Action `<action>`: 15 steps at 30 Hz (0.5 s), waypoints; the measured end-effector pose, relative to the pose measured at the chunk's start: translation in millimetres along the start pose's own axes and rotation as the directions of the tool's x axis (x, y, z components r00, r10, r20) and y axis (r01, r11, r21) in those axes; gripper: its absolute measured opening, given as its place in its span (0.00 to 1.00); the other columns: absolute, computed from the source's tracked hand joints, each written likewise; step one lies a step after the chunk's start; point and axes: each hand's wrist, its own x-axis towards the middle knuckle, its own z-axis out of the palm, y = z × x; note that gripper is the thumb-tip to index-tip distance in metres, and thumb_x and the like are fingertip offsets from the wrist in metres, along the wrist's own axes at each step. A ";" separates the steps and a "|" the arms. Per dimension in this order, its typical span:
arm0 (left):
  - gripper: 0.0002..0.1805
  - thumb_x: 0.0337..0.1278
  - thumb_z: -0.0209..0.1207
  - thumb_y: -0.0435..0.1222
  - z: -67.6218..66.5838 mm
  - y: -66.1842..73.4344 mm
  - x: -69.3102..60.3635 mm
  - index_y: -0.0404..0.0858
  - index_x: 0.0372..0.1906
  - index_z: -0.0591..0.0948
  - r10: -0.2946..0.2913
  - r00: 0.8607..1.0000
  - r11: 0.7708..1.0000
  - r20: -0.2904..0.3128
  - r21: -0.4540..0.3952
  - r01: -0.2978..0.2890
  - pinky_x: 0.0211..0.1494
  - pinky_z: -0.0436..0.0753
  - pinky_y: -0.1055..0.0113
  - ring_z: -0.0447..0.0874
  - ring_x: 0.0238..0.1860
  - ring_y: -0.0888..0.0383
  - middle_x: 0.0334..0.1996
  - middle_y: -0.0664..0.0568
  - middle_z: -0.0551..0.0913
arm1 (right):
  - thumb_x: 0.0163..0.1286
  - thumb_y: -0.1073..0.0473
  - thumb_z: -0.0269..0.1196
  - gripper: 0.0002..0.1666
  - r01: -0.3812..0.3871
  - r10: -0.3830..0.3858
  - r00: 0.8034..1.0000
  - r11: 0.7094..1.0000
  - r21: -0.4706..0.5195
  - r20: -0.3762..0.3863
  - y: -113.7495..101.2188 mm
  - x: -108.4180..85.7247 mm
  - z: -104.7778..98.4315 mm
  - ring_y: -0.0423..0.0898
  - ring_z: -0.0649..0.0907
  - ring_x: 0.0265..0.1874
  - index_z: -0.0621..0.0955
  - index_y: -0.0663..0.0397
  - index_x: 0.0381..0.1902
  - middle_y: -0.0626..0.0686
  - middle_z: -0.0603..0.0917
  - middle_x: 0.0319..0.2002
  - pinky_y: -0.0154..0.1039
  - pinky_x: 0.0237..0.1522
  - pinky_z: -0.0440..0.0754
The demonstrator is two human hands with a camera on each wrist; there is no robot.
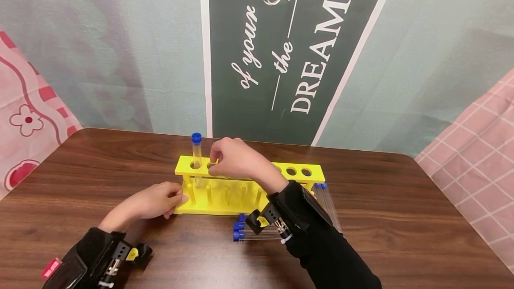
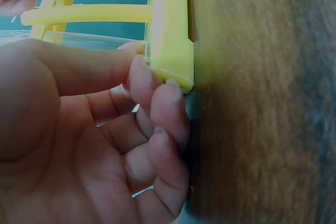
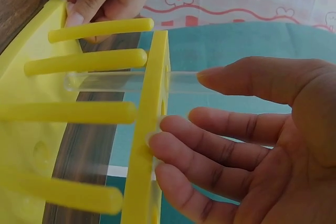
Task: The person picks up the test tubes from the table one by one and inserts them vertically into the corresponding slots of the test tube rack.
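Observation:
A yellow test tube rack (image 1: 217,208) stands on the wooden table, with upright pegs below its row of holes. In its leftmost hole a clear test tube (image 1: 196,150) with a blue cap stands upright. My left hand (image 1: 154,200) pinches the left end of the rack's base between thumb and fingers (image 2: 142,77). Above the rack's top bar is my right hand (image 1: 241,159), its fingers loosely bent and nothing clearly held. In the right wrist view its thumb overlaps the test tube (image 3: 118,81); whether they touch I cannot tell. The right hand hides several middle holes.
Several blue-capped test tubes (image 1: 239,231) lie in front of the rack, partly under my right forearm. More test tubes (image 1: 327,204) lie by the rack's right end. Behind the wooden table (image 1: 401,217) hangs a printed curtain (image 1: 257,119).

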 end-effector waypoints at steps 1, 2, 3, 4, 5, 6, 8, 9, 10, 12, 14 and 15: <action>0.12 0.64 0.51 0.36 0.1 -0.1 0.1 0.36 0.24 0.70 0.000 1.000 1.000 0.000 0.000 0.000 0.23 0.65 0.67 0.65 0.16 0.58 0.14 0.52 0.68 | 0.59 0.59 0.64 0.07 0.004 -0.004 1.000 1.000 -0.002 -0.002 1.0 -1.5 -0.2 0.44 0.75 0.26 0.78 0.55 0.33 0.49 0.78 0.28 0.33 0.28 0.72; 0.12 0.64 0.51 0.36 0.3 -0.2 0.2 0.36 0.24 0.70 -0.001 1.000 1.000 0.000 0.000 0.001 0.23 0.65 0.67 0.65 0.16 0.58 0.14 0.52 0.68 | 0.59 0.59 0.64 0.07 0.009 -0.009 1.000 1.000 -0.005 -0.005 1.8 -3.2 -0.5 0.44 0.75 0.26 0.78 0.55 0.33 0.49 0.78 0.27 0.33 0.27 0.72; 0.12 0.63 0.51 0.36 0.4 -0.3 0.3 0.36 0.24 0.70 -0.002 1.000 1.000 0.000 0.001 0.002 0.23 0.65 0.67 0.65 0.16 0.58 0.14 0.52 0.68 | 0.59 0.59 0.64 0.07 0.014 -0.014 1.000 1.000 -0.010 -0.010 2.7 -4.7 -0.8 0.44 0.75 0.26 0.78 0.55 0.33 0.49 0.78 0.27 0.33 0.28 0.71; 0.12 0.63 0.52 0.36 0.6 -0.3 0.3 0.36 0.24 0.70 -0.005 1.000 1.000 0.000 0.002 0.005 0.23 0.65 0.67 0.65 0.16 0.58 0.14 0.52 0.68 | 0.59 0.59 0.64 0.07 0.018 -0.018 1.000 1.000 -0.015 -0.016 3.3 -6.2 -1.1 0.44 0.74 0.26 0.78 0.55 0.33 0.49 0.77 0.27 0.33 0.28 0.71; 0.12 0.63 0.52 0.36 0.8 -0.3 0.2 0.36 0.24 0.70 -0.006 1.000 1.000 -0.001 0.005 0.006 0.23 0.65 0.67 0.65 0.16 0.58 0.14 0.52 0.68 | 0.59 0.59 0.64 0.07 0.022 -0.022 1.000 1.000 -0.019 -0.021 3.8 -7.7 -1.4 0.44 0.74 0.26 0.78 0.55 0.33 0.49 0.77 0.27 0.33 0.28 0.71; 0.12 0.63 0.52 0.36 1.0 -0.3 0.1 0.36 0.24 0.70 -0.008 1.000 1.000 -0.002 0.007 0.008 0.23 0.65 0.67 0.65 0.16 0.58 0.14 0.52 0.68 | 0.59 0.59 0.64 0.07 0.026 -0.027 0.999 0.999 -0.023 -0.024 4.2 -9.2 -1.7 0.44 0.74 0.27 0.78 0.56 0.33 0.49 0.77 0.27 0.32 0.28 0.71; 0.13 0.63 0.52 0.36 1.2 -0.2 -0.2 0.36 0.24 0.70 -0.008 1.000 1.000 -0.005 0.014 0.008 0.22 0.65 0.67 0.64 0.16 0.58 0.13 0.52 0.68 | 0.59 0.59 0.64 0.07 0.032 -0.033 0.999 0.999 -0.028 -0.029 4.6 -12.5 -1.7 0.44 0.75 0.27 0.78 0.56 0.33 0.48 0.77 0.27 0.33 0.28 0.72; 0.13 0.63 0.52 0.36 1.3 -0.2 -0.3 0.37 0.23 0.70 -0.006 1.000 1.000 -0.007 0.018 0.006 0.22 0.64 0.67 0.64 0.16 0.58 0.13 0.52 0.68 | 0.59 0.59 0.63 0.07 0.034 -0.035 0.999 0.999 -0.032 -0.032 4.6 -14.3 -1.5 0.44 0.75 0.27 0.78 0.56 0.34 0.48 0.77 0.27 0.33 0.28 0.72; 0.13 0.63 0.52 0.36 1.4 -0.2 -0.4 0.37 0.23 0.70 -0.004 1.000 1.000 -0.009 0.020 0.004 0.22 0.64 0.67 0.64 0.16 0.59 0.13 0.52 0.68 | 0.59 0.59 0.63 0.07 0.036 -0.038 0.999 0.999 -0.031 -0.033 4.4 -16.5 -1.3 0.44 0.75 0.27 0.78 0.56 0.35 0.48 0.78 0.27 0.33 0.28 0.72; 0.13 0.63 0.52 0.36 1.6 -0.3 -0.6 0.37 0.23 0.70 0.003 1.000 1.000 -0.013 0.024 -0.003 0.22 0.64 0.67 0.64 0.15 0.59 0.13 0.53 0.68 | 0.59 0.59 0.63 0.08 0.041 -0.042 0.998 0.999 -0.029 -0.038 4.1 -21.1 -0.8 0.44 0.75 0.26 0.78 0.56 0.35 0.48 0.78 0.27 0.33 0.28 0.72; 0.13 0.63 0.52 0.36 1.6 -0.5 -0.7 0.37 0.23 0.70 0.010 1.000 1.000 -0.015 0.028 -0.009 0.22 0.64 0.67 0.64 0.15 0.59 0.13 0.53 0.68 | 0.59 0.59 0.63 0.08 0.049 -0.051 0.998 0.998 -0.030 -0.049 3.9 -26.0 0.1 0.44 0.75 0.26 0.78 0.56 0.36 0.48 0.77 0.26 0.33 0.28 0.72; 0.13 0.63 0.52 0.36 1.6 -0.6 -0.7 0.37 0.23 0.70 0.012 1.000 1.000 -0.016 0.029 -0.012 0.22 0.64 0.67 0.64 0.15 0.59 0.13 0.53 0.68 | 0.59 0.59 0.63 0.08 0.055 -0.056 0.997 0.998 -0.031 -0.055 4.0 -28.5 0.5 0.44 0.74 0.25 0.78 0.56 0.35 0.47 0.77 0.25 0.33 0.28 0.71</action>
